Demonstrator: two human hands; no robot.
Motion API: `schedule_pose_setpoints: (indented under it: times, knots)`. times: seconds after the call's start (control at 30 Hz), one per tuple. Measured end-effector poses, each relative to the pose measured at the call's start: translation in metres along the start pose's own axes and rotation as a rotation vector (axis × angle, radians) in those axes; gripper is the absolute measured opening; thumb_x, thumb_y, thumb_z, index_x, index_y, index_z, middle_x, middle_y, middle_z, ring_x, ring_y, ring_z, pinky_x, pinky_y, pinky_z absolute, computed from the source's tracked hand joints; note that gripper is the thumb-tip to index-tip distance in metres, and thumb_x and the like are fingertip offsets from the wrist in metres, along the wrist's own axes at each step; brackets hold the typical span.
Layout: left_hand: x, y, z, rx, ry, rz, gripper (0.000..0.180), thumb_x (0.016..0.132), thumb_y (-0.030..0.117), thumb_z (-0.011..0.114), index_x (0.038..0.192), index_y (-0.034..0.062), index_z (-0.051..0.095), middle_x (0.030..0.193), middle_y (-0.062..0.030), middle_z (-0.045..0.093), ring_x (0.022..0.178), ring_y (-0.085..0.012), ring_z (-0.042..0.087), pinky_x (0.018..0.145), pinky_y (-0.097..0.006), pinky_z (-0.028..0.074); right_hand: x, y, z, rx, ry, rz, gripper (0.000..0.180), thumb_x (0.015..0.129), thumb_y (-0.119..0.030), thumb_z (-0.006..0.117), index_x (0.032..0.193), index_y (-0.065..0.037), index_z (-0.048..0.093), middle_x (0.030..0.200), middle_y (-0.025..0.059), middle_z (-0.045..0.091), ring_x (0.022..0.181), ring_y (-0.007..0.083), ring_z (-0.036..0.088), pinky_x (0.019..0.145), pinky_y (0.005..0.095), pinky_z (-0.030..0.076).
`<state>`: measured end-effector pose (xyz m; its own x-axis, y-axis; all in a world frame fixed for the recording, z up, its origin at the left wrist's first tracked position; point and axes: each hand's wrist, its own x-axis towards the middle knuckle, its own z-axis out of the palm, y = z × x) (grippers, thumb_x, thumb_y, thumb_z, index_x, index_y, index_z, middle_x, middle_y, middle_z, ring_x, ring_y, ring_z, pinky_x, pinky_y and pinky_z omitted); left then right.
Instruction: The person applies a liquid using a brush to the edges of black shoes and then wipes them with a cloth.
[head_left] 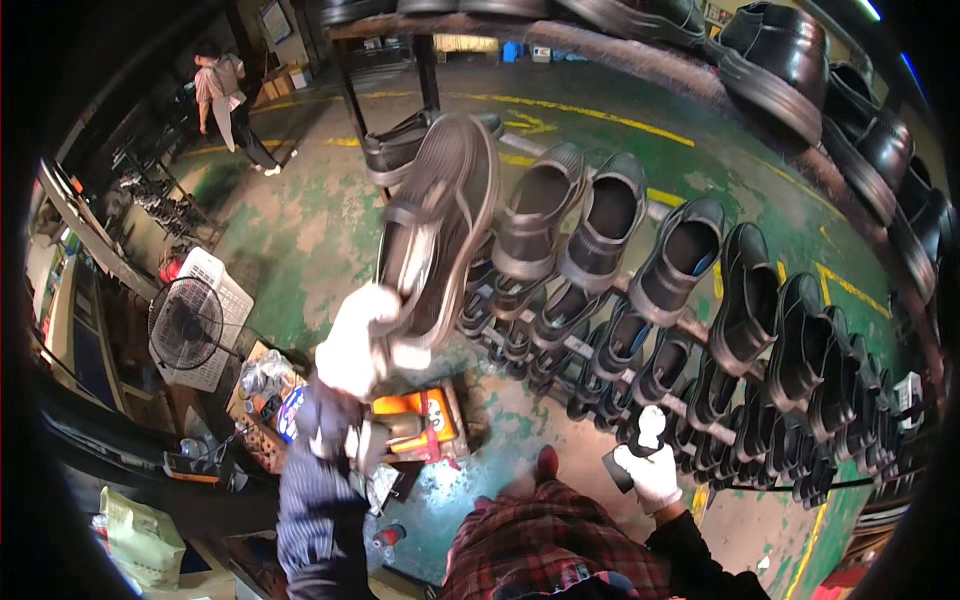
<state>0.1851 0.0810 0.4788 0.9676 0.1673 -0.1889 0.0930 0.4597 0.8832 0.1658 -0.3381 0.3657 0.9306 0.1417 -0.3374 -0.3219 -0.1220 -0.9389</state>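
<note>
My left hand [360,340], in a white glove, is raised at the rack's left end. Its fingers are closed on the lower end of a pair of black shoes [452,215], which stand tilted upward and are slightly blurred by motion. Down at the right, my right hand [650,478], also gloved in white, is closed around a dark object with a rounded white top [652,427]; I cannot make out its kind. Beside the hands, rows of black shoes [680,255] rest on the tiers of a metal rack [700,335].
An upper rack rail [600,48] carrying more shoes curves overhead. At the left stand a black fan [186,318], a white plastic crate [222,290] and a cluttered bench. An orange box [425,420] sits below my left hand. Another person [225,95] is at the far left.
</note>
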Motion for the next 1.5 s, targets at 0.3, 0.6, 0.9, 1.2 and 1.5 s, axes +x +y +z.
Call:
schedule_pose_setpoints:
  times: [0.3,0.6,0.9,1.2,1.5]
  knots:
    - [0.216,0.05,0.08,0.496,0.103,-0.02,0.045,0.088,0.042,0.058,0.118,0.0101,0.061,0.105,-0.0131,0.067,0.089,-0.0269,0.068,0.066,-0.041,0.058,0.031,0.016,-0.049,0.06,0.063,-0.002,0.012,0.082,0.001,0.066,0.072,-0.001,0.061,0.07,0.0005,0.06,0.066,0.0078,0.055,0.061,0.0254,0.046]
    - [0.206,0.058,0.088,1.864,0.172,0.545,0.087,0.071,0.061,0.069,0.143,0.0171,0.045,0.148,-0.0219,0.036,0.141,-0.0375,0.027,0.111,-0.069,0.01,0.05,0.037,-0.079,-0.064,0.193,0.135,0.011,0.079,-0.002,0.072,0.076,-0.002,0.062,0.072,-0.0023,0.062,0.067,0.0071,0.057,0.062,0.025,0.048]
    - [0.245,0.06,0.068,1.296,0.066,0.294,0.072,0.078,0.046,0.071,0.132,0.0015,0.054,0.135,-0.0212,0.052,0.125,-0.0328,0.051,0.106,-0.038,0.04,0.051,0.044,-0.078,-0.032,0.193,0.106,0.011,0.08,0.0,0.07,0.075,0.0,0.061,0.072,-0.0019,0.062,0.067,0.0064,0.056,0.06,0.0241,0.046]
    - [0.146,-0.001,0.141,0.024,-0.059,0.154,0.068,0.087,0.03,0.069,0.144,0.0094,0.038,0.139,-0.0095,0.048,0.125,-0.0245,0.049,0.108,-0.041,0.039,0.049,0.039,-0.084,-0.187,0.185,0.14,0.01,0.081,-0.003,0.072,0.077,-0.001,0.062,0.073,-0.0006,0.063,0.066,0.007,0.057,0.059,0.0243,0.047]
    - [0.108,-0.046,0.1,0.072,0.037,0.027,0.044,0.088,0.023,0.059,0.128,0.0048,0.051,0.116,-0.014,0.06,0.101,-0.0261,0.064,0.083,-0.043,0.057,0.032,0.036,-0.049,-0.194,0.02,0.083,0.014,0.085,-0.013,0.072,0.077,-0.003,0.065,0.069,-0.0021,0.063,0.061,0.0083,0.057,0.055,0.0265,0.045]
